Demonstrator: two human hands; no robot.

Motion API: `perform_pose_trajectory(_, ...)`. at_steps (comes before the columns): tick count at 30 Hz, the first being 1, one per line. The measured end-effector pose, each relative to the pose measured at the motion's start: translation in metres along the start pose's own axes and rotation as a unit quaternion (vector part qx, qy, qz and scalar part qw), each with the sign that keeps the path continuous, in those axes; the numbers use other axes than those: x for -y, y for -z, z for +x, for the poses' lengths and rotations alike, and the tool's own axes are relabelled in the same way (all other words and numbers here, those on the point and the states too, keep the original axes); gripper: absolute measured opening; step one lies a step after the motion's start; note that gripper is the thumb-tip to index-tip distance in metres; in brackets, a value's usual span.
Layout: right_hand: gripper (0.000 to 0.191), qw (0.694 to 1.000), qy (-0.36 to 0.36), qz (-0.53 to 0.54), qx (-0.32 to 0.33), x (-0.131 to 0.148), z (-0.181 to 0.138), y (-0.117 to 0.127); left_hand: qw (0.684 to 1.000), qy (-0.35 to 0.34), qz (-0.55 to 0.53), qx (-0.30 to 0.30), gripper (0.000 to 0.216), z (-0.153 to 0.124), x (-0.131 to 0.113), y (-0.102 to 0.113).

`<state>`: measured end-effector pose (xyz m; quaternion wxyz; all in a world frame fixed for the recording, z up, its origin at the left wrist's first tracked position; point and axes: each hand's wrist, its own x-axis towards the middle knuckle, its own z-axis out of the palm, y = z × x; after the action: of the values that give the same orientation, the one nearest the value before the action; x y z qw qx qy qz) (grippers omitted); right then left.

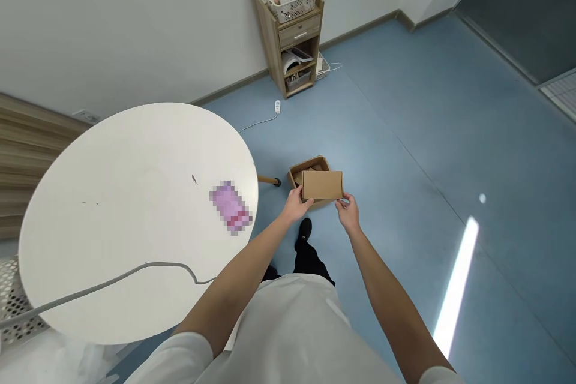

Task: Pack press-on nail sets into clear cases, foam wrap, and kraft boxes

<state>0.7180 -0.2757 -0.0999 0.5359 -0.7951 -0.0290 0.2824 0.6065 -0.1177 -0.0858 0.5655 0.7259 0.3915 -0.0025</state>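
A small closed brown cardboard box [323, 185] is held level between my two hands, in front of my body. My left hand [296, 204] grips its left end, with the thumb along the near edge. At the right end, my right hand [349, 212] pinches the near corner with its fingertips. Below it on the floor stands a larger open cardboard box [294, 171], partly covered by the held one. Brown cardboard pieces show inside that open box; what lies deeper is hidden.
A round white table [135, 192] stands to my left, bearing a blurred purple item [231, 207] and a grey cable [148, 265]. Against the wall is a wooden cabinet [299, 30] topped by a white basket [294, 9]. A white power plug [277, 107] lies on the blue floor.
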Motion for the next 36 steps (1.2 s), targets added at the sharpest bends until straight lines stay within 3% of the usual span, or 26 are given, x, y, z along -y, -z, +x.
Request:
perform_pose_trajectory(3, 0.050, 0.999, 0.017, -0.035, -0.014, -0.005, 0.003, 0.013, 1.000, 0.003, 0.025, 0.003, 0.063, -0.007, -0.004, 0.003)
perform_pose_trajectory(7, 0.050, 0.998, 0.003, -0.066, 0.006, -0.006, -0.011, 0.021, 0.999, -0.012, 0.032, 0.034, 0.052, -0.039, -0.005, 0.020)
perform_pose_trajectory(12, 0.046, 0.995, 0.014, -0.082, 0.059, 0.007, -0.052, -0.002, 0.998, -0.029, -0.022, 0.044, 0.044, -0.098, -0.006, 0.058)
perform_pose_trajectory(18, 0.044, 0.980, 0.095, -0.012, 0.172, 0.036, -0.112, -0.079, 0.997, -0.017, -0.072, 0.000, 0.048, -0.187, 0.012, 0.123)
perform_pose_trajectory(25, 0.042, 0.940, 0.151, -0.052, 0.300, 0.051, -0.199, -0.180, 0.980, 0.008, -0.099, -0.172, 0.041, -0.282, 0.102, 0.189)
perform_pose_trajectory(30, 0.040, 0.889, 0.171, -0.131, 0.403, 0.045, -0.257, -0.243, 0.948, 0.038, -0.155, -0.277, 0.040, -0.338, 0.166, 0.222)
perform_pose_trajectory(36, 0.034, 0.807, 0.162, -0.201, 0.531, 0.052, -0.306, -0.304, 0.911, 0.077, -0.203, -0.351, 0.041, -0.376, 0.203, 0.256)
